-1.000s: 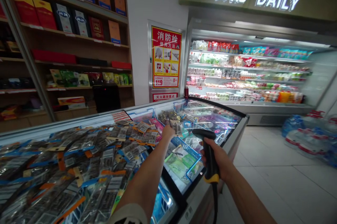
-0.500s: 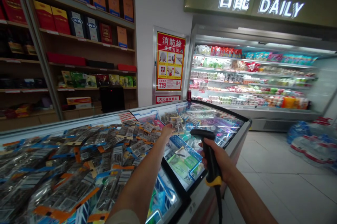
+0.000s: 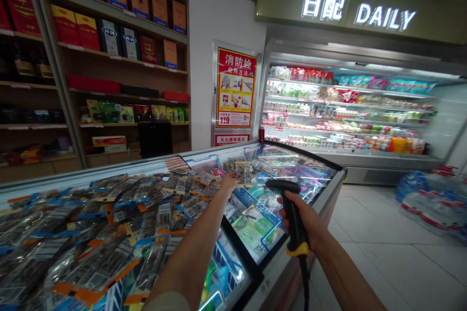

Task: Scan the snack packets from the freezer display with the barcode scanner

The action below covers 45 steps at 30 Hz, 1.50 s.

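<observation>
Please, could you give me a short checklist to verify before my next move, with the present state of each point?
1. Scanner held in the right hand: ok.
2. Left hand at a clear packet above the glass-topped case: ok.
3. Left hand's grip on that packet firm: cannot tell; the fingertips are too small.
4. Packet's printing readable: cannot tell; too small and blurred.
5. Scanner cord away from the packets: ok; it hangs down from the handle.
6. Other packets lying without overlap: not ok; many lie across one another.
</observation>
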Each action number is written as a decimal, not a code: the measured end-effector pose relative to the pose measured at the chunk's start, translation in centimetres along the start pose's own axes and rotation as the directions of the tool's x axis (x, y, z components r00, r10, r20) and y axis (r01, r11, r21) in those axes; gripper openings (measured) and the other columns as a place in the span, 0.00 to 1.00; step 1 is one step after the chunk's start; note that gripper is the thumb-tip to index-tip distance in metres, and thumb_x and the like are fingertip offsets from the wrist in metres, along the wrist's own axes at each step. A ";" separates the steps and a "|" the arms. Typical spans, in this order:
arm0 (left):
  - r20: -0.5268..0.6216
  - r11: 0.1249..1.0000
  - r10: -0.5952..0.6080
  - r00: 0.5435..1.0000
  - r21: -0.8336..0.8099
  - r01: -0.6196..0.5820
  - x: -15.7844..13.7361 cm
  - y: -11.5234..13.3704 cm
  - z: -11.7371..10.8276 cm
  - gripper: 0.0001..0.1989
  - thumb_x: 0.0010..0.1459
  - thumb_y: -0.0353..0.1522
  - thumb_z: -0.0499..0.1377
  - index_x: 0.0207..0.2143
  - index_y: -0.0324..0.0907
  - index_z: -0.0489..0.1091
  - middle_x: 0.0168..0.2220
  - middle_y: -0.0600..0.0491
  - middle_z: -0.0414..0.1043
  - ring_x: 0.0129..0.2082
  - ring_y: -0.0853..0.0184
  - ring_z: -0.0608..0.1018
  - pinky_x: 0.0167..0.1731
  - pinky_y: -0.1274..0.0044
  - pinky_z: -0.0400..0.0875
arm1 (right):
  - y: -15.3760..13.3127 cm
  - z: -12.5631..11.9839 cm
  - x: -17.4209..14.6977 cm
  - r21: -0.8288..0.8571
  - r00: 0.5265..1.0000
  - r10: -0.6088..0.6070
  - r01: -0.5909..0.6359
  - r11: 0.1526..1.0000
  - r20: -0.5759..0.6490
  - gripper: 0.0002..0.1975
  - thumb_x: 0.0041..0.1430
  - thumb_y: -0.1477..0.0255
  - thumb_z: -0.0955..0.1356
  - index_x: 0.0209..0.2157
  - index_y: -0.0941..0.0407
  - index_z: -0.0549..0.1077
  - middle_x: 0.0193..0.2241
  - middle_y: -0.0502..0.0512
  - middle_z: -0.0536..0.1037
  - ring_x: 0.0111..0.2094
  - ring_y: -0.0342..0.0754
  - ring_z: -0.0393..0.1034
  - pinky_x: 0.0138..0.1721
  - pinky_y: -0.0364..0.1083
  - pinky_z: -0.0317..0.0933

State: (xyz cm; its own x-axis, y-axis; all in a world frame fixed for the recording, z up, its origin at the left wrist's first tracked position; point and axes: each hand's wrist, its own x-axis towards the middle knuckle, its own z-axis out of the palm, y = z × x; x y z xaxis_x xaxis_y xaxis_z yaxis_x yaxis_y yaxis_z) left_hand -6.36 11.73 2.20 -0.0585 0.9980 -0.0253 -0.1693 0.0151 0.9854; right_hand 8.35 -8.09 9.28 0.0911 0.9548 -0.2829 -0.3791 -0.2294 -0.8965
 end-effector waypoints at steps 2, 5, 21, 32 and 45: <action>0.013 1.000 0.005 1.000 -0.002 -0.005 -0.3 0.3 0.0 0.12 0.39 0.20 0.56 0.29 0.38 0.69 0.20 0.56 0.67 0.19 0.76 0.66 0.18 0.84 0.55 | -0.1 0.1 -0.1 -0.001 1.000 0.001 -0.001 1.000 -0.007 0.11 0.49 0.63 0.63 0.27 0.58 0.64 0.11 0.45 0.65 0.10 0.38 0.58 0.11 0.37 0.51; 0.026 1.000 0.011 1.000 0.001 -0.011 -0.7 0.7 0.1 0.11 0.39 0.20 0.56 0.29 0.38 0.68 0.20 0.56 0.67 0.18 0.76 0.66 0.17 0.84 0.55 | -0.2 0.2 -0.3 -0.004 1.000 -0.006 0.006 1.000 -0.020 0.11 0.49 0.63 0.63 0.27 0.58 0.64 0.11 0.45 0.65 0.10 0.37 0.58 0.11 0.37 0.51; 0.007 0.999 -0.009 1.000 -0.047 0.009 -1.5 1.1 -0.1 0.12 0.43 0.21 0.54 0.32 0.40 0.67 0.24 0.55 0.67 0.21 0.75 0.68 0.20 0.83 0.61 | -0.2 0.2 -0.8 0.002 1.000 -0.011 0.011 1.000 -0.011 0.11 0.50 0.63 0.63 0.27 0.58 0.64 0.11 0.45 0.65 0.10 0.37 0.58 0.11 0.37 0.51; -0.030 0.959 -0.128 0.991 -0.258 0.116 -1.2 0.3 1.0 0.10 0.51 0.22 0.49 0.34 0.41 0.61 0.27 0.56 0.64 0.23 0.75 0.70 0.27 0.76 0.71 | -0.1 0.4 -1.1 0.054 0.999 0.001 -0.003 0.999 0.040 0.11 0.50 0.63 0.63 0.28 0.58 0.64 0.12 0.45 0.65 0.11 0.37 0.58 0.12 0.37 0.51; -0.042 0.972 -0.133 0.990 -0.198 0.122 -0.9 0.4 0.6 0.14 0.50 0.23 0.51 0.40 0.43 0.61 0.27 0.55 0.65 0.22 0.72 0.71 0.25 0.75 0.70 | 0.4 0.3 -1.1 0.066 0.998 0.063 -0.065 0.996 0.023 0.12 0.50 0.63 0.62 0.27 0.58 0.64 0.12 0.45 0.64 0.10 0.38 0.58 0.11 0.38 0.51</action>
State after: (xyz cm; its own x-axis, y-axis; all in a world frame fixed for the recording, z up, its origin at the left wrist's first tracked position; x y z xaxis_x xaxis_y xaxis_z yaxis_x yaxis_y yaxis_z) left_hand -5.79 10.86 2.68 -0.0766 0.9836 -0.1632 -0.3669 0.1244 0.9219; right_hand 7.86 -9.17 9.28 0.0453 0.9425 -0.3311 -0.4445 -0.2778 -0.8516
